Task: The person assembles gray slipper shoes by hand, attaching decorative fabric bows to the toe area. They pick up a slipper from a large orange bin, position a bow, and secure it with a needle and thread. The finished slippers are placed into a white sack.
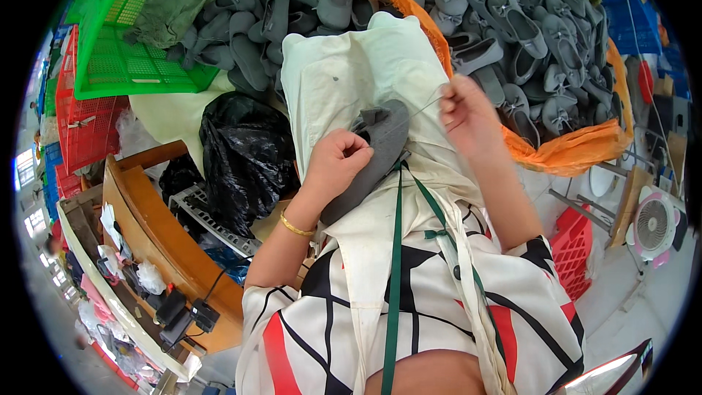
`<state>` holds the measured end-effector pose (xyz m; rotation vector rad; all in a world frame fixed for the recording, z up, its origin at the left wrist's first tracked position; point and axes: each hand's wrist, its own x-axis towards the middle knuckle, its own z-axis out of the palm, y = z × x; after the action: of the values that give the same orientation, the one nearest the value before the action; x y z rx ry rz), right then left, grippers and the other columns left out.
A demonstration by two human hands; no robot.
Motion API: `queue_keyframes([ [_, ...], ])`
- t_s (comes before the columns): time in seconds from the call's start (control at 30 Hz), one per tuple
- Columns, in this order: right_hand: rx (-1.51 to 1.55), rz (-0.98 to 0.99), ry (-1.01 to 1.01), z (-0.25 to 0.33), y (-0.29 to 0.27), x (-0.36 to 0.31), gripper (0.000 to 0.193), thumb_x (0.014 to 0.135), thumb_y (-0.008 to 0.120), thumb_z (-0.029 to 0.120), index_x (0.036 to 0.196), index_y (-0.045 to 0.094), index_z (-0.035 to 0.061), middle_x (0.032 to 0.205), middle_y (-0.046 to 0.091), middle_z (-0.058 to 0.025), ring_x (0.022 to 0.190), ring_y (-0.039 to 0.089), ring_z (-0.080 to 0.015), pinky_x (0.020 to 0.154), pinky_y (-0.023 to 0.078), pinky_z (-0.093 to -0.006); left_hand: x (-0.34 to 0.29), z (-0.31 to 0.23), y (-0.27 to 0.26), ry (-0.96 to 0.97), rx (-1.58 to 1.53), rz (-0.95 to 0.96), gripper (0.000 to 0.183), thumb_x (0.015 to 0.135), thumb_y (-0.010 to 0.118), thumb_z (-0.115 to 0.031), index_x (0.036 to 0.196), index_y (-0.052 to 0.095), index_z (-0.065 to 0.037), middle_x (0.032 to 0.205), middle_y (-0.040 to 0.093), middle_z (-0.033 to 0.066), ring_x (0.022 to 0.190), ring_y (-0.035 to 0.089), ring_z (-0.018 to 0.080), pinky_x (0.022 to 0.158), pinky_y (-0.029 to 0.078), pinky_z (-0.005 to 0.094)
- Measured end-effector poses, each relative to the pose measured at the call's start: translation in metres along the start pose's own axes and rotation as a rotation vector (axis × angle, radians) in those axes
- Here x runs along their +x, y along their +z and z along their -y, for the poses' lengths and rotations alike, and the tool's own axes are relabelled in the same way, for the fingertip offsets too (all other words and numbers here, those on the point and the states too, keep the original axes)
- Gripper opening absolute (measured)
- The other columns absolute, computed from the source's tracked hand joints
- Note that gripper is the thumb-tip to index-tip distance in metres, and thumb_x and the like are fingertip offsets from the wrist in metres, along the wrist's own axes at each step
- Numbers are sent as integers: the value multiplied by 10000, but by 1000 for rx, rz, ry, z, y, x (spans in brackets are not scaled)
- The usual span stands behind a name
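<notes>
A grey slip-on shoe [391, 128] lies across my lap on a whitish apron [322, 95]. My left hand [338, 164] is closed on the shoe's near side, thumb and forefinger pinched together at its upper. To the right of the shoe my right hand [466, 113] is raised, slightly blurred, with its fingertips pinched. A thin thread [424, 107] runs taut from the shoe's upper to those fingertips. Whether a needle is in them I cannot make out.
Grey shoes [274, 11] are heaped ahead, and more [523, 25] fill an orange sack [570, 153] at right. On the left are a green crate [91, 66], a black plastic bag [245, 153] and a wooden bench [168, 227]. A small fan [653, 221] stands far right.
</notes>
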<state>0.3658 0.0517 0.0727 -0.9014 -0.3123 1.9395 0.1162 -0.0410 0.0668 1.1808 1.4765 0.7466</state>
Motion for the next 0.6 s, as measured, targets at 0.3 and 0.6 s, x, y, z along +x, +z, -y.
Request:
queue_keyframes([
  [0.3, 0, -16, -324, 65, -53, -21, 95, 978, 582, 165, 920, 565, 91, 814, 546, -3, 697, 501, -100, 581, 415, -225, 1, 12, 12, -223, -176, 32, 126, 830, 701, -122, 901, 665, -25, 813, 616, -4, 704, 529, 63, 631, 445, 231],
  [0.6, -803, 6, -215, -6, -13, -18, 266, 984, 591, 257, 1049, 631, 2, 856, 619, -4, 749, 565, -96, 676, 479, -246, -15, -17, 18, -43, -186, 221, 126, 858, 660, -12, 964, 594, -29, 802, 511, -66, 730, 456, 26, 664, 387, 182],
])
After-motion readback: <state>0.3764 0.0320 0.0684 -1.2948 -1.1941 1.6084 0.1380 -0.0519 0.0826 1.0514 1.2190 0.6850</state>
